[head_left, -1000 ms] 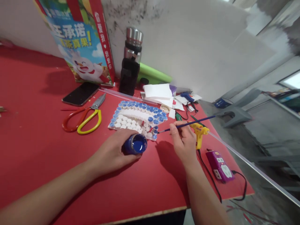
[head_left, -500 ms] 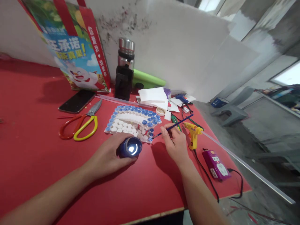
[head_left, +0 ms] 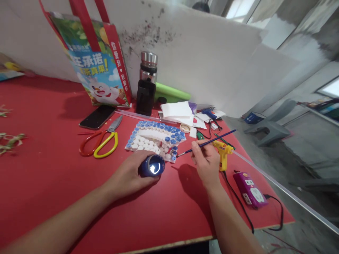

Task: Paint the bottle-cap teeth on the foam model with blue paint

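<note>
Fingers wrapped round a dark blue jar (head_left: 153, 165), my left hand (head_left: 132, 173) keeps it just in front of the craft panel; light glints in its round mouth. My right hand (head_left: 206, 162) pinches a thin blue paintbrush (head_left: 209, 142). The brush's dark tip is at the panel's lower right corner, by a blue piece; whether it touches, I cannot tell. The panel (head_left: 148, 134) lies flat on the table, covered with small round pieces, blue along its left, top and right and white in the middle. A few pinkish pieces sit near its right side.
Scissors (head_left: 106, 141) and a phone (head_left: 97, 117) lie left of the panel on the red table (head_left: 169, 218). Behind stand a bag (head_left: 97, 67) and a bottle (head_left: 147, 84). At right are a yellow glue gun (head_left: 224, 155), a purple power socket box (head_left: 250, 190) and cords.
The whole view has shifted, so things sit further right. My right hand and the brush have drawn slightly away from the panel, the brush lying flatter. The jar stays in my left hand.
</note>
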Demonstrator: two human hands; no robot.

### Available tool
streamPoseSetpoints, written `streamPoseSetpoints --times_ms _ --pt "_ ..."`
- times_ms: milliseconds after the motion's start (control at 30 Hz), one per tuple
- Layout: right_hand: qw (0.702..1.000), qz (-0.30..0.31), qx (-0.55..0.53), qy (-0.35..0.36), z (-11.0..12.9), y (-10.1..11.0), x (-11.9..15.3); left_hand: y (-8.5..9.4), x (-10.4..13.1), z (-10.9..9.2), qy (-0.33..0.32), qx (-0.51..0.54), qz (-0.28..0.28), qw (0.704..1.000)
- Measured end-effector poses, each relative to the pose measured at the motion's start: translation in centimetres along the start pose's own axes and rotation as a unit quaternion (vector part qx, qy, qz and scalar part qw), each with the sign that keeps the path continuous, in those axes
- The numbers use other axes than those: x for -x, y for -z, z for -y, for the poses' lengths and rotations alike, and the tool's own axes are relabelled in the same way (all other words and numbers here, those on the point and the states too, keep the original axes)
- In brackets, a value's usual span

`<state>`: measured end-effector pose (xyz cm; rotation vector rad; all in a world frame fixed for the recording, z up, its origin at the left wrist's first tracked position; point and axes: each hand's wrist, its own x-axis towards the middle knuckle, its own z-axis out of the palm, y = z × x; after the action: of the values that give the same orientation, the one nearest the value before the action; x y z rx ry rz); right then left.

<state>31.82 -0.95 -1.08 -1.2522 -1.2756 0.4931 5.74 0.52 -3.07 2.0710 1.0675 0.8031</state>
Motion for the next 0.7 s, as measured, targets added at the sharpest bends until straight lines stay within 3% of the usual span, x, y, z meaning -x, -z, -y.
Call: streamPoseSetpoints --times_ms 133,300,700 --pt "0.977 -0.042 -0.182 -0.106 0.6 -0.6 -0.5 0.1 -0.1 -0.4 0.000 0.008 0.004 1.000" --pt "0.932 -0.039 -0.303 -0.194 1.3 -1.0 -1.2 0.1 -0.1 -0.6 0.006 0.024 0.023 0.999" --pt "0.889 -0.041 -0.344 -0.299 1.2 -0.8 -1.6 0.1 -0.1 -0.1 0.036 0.053 0.037 0.997"
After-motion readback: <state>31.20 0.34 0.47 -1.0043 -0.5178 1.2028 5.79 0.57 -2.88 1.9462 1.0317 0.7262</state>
